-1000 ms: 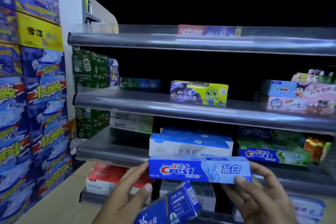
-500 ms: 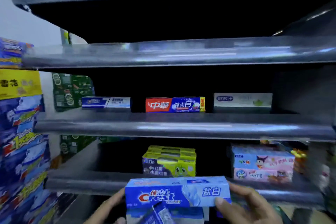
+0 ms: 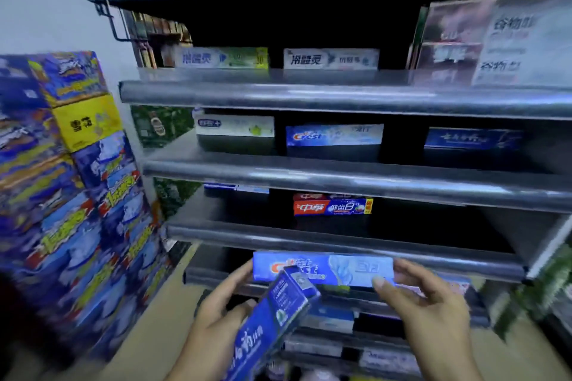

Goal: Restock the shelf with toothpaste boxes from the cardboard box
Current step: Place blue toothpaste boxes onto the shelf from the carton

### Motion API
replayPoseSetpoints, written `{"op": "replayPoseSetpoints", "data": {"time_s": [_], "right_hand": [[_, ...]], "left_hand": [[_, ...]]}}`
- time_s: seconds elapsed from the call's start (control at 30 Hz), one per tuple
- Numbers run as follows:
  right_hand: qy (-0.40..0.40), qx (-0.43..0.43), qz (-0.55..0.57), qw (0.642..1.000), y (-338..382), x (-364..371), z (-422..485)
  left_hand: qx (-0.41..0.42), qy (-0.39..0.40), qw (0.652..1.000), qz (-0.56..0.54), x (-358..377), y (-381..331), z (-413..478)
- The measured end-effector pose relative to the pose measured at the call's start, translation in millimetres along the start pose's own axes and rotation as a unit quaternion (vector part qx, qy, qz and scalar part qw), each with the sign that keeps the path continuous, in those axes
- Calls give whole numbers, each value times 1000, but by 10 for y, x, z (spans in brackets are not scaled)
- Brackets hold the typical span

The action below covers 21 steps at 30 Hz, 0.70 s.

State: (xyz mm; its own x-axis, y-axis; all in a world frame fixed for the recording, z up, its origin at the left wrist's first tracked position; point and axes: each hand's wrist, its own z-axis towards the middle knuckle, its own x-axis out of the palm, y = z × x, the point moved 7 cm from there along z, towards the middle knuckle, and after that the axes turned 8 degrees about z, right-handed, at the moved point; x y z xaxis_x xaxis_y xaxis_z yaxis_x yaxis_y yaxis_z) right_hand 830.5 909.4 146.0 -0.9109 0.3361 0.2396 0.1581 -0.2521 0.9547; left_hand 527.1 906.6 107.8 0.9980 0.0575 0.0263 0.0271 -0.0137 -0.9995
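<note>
A long blue Crest toothpaste box (image 3: 328, 267) is held level between both hands, close in front of the grey metal shelf unit (image 3: 309, 238), just below one rounded rail. Its right end is pinched by the right hand (image 3: 433, 309), with the thumb on the front face. Its left end is touched by fingertips of the left hand (image 3: 221, 306), in whose curled fingers a tilted dark blue toothpaste box (image 3: 272, 325) is gripped.

Below the red-and-blue box (image 3: 332, 206), the Crest box (image 3: 346, 269) is bright blue with red lettering and a pale blue end. Lower still, the navy box (image 3: 278, 312) carries white characters. Left of the red-and-blue box, the stacked cartons (image 3: 62, 210) are blue with yellow lettering; the yellow carton (image 3: 86, 122) among them bears dark characters.
</note>
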Motion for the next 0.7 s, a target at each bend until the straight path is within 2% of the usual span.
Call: {"op": "replayPoseSetpoints", "data": {"time_s": [0.1,0.3,0.53,0.7], "right_hand": [[20,27,-7,999,244,132,-130],[54,46,-7,997,409,304,-206],[96,52,-9,994,298,531,-112],[119,67,-28,990,88,749,-81]], "left_hand": [[-36,-14,999,25,-135,-214,-161],[-21,-62,992,107,-341,-546,-264],[-65,-28,977,199,-563,-491,-415],[-56,-40,970,235,-778,-408,-272]]}}
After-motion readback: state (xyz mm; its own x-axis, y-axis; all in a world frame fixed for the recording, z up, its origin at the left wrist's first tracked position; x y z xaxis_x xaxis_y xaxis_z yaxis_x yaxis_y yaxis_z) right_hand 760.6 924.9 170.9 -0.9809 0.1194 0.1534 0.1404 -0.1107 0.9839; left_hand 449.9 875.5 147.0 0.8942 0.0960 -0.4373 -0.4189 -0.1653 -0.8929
